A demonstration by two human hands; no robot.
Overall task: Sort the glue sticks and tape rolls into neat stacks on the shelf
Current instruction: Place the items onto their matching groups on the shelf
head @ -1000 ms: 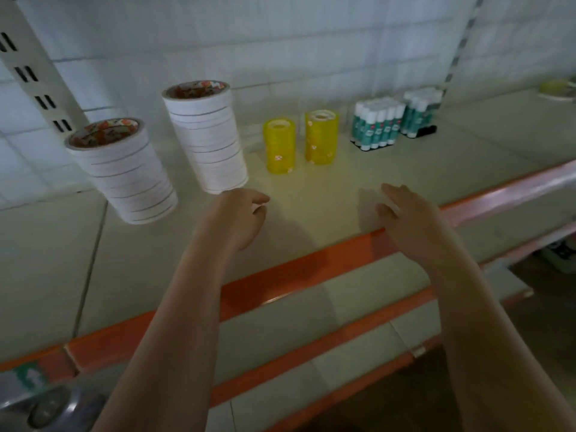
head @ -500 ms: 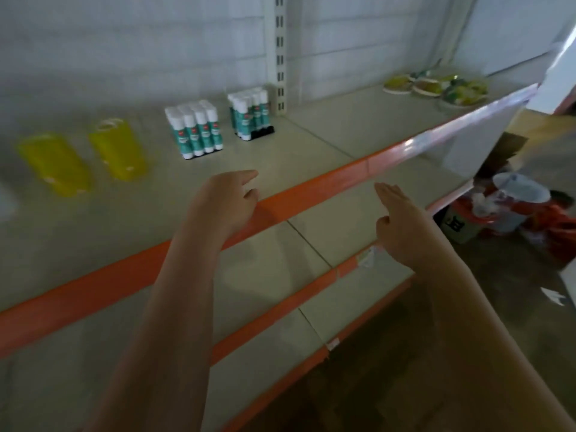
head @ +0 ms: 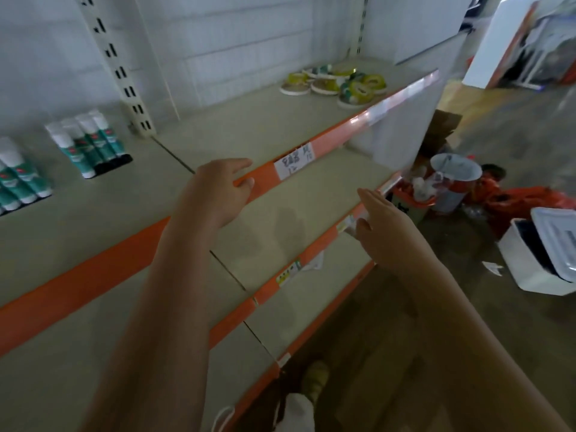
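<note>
Glue sticks (head: 90, 141), white-capped with teal labels, standing upright in a tight block on the shelf (head: 255, 126), well to the left of the left hand (head: 219, 191) and further back; a second block (head: 18, 179) just beside it, cut off by the frame's left edge. Tape rolls (head: 335, 84), yellowish and greenish, lying flat in a loose overlapping cluster far ahead and to the right of both hands, near the shelf's far end. Left hand hovering over the shelf's orange front edge (head: 93, 275), fingers relaxed and slightly bent, holding nothing, fingertips just short of a white handwritten price label (head: 294, 162) on that edge. Right hand (head: 385, 226) lower and to the right, over the front of the next shelf down, fingers straight and together, palm down, holding nothing. Slotted white upright (head: 124, 79) against the back wall, behind and left of the left hand. Beyond the right hand, on the floor: a lidded bin (head: 453, 182) with orange bags around it, and a white box (head: 542, 260) with its lid open. Below both forearms, a shoe (head: 316, 377), blurred.
</note>
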